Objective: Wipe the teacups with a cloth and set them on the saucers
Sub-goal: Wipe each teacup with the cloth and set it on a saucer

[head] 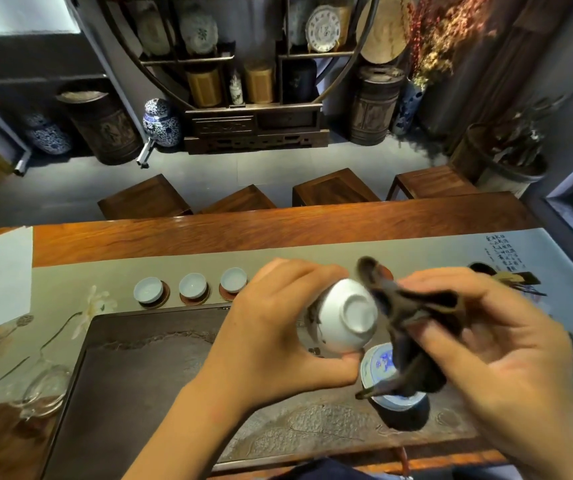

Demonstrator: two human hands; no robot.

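- A white teacup (342, 315) is gripped by the left hand (271, 336) above the dark stone tea tray (146, 379), tipped so that its foot ring faces the camera.
- A dark brown cloth (413, 327) is pinched in the curled fingers of the right hand (499, 344) and lies against the cup's side at 3 o'clock.
- Three pale teacups (193, 285) are seen seated on dark saucers (193, 299) in a row at 10 o'clock of the held cup, on the grey-green table runner (70, 282).
- A blue-and-white lid (382, 367) is partly hidden under the cloth, at 5 o'clock of the cup.
- A glass pitcher (44, 386) lies at the tray's 9 o'clock edge.
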